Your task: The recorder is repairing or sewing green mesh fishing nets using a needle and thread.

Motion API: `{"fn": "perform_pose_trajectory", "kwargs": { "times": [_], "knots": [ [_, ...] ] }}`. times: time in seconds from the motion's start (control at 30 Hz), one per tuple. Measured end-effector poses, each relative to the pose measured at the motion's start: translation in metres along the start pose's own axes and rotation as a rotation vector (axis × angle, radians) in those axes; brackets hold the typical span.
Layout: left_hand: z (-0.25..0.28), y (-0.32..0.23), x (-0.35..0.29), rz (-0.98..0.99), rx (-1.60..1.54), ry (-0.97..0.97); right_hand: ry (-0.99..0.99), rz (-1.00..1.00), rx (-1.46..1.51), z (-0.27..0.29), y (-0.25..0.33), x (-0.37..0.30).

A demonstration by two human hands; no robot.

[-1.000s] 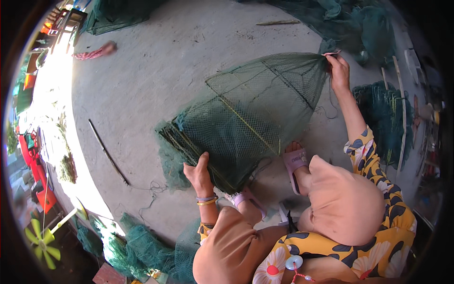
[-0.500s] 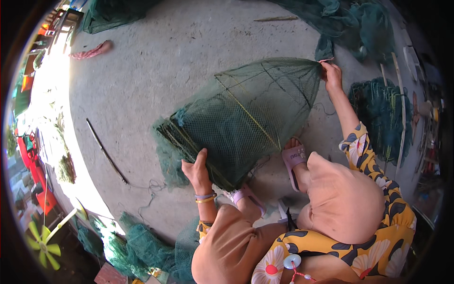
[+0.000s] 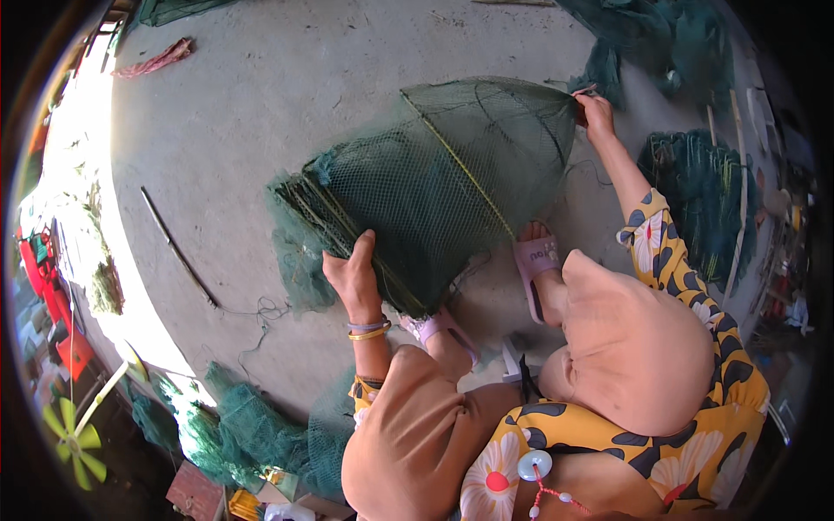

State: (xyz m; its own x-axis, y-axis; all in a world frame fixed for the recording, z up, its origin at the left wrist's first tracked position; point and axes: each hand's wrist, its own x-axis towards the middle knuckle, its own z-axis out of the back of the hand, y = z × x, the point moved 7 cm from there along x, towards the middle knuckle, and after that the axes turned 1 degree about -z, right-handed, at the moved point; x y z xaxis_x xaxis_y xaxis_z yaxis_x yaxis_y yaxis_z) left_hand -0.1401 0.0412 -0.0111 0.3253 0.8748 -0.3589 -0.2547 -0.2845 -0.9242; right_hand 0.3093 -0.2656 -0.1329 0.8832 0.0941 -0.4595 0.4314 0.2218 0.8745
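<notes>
A green mesh fishing net trap (image 3: 417,174) with stiff frame rods is stretched out in front of me, above the floor. My left hand (image 3: 354,276) grips the folded stack of frames at its near left end, thumb up on the rods. At the far right, my right hand (image 3: 598,117) is closed round the gathered, tapered tip of the net, where a bit of reddish cord sticks out. A yellowish rod (image 3: 456,161) crosses the mesh between my hands. Loose netting hangs beyond the stacked frames on the left.
A dark stick (image 3: 178,247) lies on the concrete floor to the left, with thin string near it. Green nets (image 3: 261,425) are heaped at lower left, and another folded net (image 3: 695,200) lies at right. A pink cloth (image 3: 156,59) is at upper left, a green fan (image 3: 74,443) at lower left.
The whole scene has shifted slightly up and left in view. Both hands keep their hold on the net trap, which stays stretched between them.
</notes>
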Motion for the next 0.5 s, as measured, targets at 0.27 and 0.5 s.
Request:
{"fn": "perform_pose_trajectory", "kwargs": {
  "times": [0.27,0.5],
  "knots": [
    [-0.001,0.007,0.002,0.056,0.004,0.014,0.034,-0.039,-0.075,-0.012,0.007,-0.013],
    [-0.003,0.001,0.005,-0.030,-0.028,0.018,0.275,-0.082,-0.285,-0.016,0.022,-0.028]
  ]
}}
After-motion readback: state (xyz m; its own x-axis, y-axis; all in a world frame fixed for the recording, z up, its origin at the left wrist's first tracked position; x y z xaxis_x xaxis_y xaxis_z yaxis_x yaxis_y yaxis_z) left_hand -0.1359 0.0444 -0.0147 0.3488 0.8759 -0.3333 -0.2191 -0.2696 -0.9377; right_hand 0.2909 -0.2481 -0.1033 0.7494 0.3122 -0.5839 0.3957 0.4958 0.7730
